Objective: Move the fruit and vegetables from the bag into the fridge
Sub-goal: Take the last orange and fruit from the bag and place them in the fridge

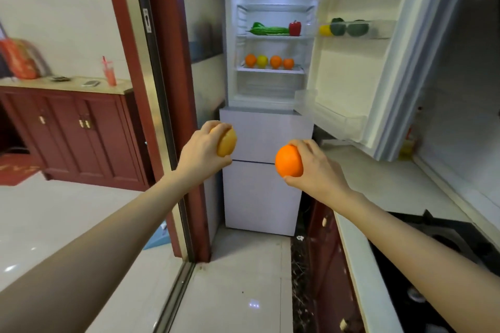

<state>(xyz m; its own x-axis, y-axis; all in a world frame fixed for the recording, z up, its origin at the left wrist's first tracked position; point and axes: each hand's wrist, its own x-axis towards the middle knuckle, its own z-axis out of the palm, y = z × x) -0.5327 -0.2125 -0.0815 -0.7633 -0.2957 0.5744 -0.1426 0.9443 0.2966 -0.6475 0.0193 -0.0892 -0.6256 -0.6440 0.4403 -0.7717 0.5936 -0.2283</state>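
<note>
A: Any readable text or brand marks?
B: None legible. The red-and-orange bag point(20, 61) on the beige countertop point(67, 83) at far left has print, but it's blurred. Nothing readable on the white fridge point(266, 140).

A: Grips?
B: Left hand point(201, 153) has its fingers curled round a tan-yellow oval fruit point(226, 142), matte skin, possibly a mango or potato, can't tell which. Its long axis runs roughly vertical, tilted slightly right at the top. Right hand point(315, 167) wraps a round, glossy orange point(288, 161), thumb under, fingers over the top. A sphere, so no axis to call.

A: Where relative to the fridge?
B: Both are held in the air in front of the closed lower drawers, well short of the open upper compartment.

A: Already inside?
B: Middle glass shelf: a long green bumpy vegetable point(270, 30) lying left-right, touching or just beside an upright red bell pepper point(295, 28). Shelf below: a row of four round fruits point(269, 61), orange, yellow, orange, orange. The clear plastic door bin point(378, 32) holds a small yellow fruit point(325, 30) and two dark green rounded items point(347, 27).

A: Surroundings?
B: Dark red wooden cabinets point(73, 127), glossy pale floor tiles point(238, 286), a pink drink cup with a straw point(109, 74) on the countertop, a black stove top point(446, 240) at right.
</note>
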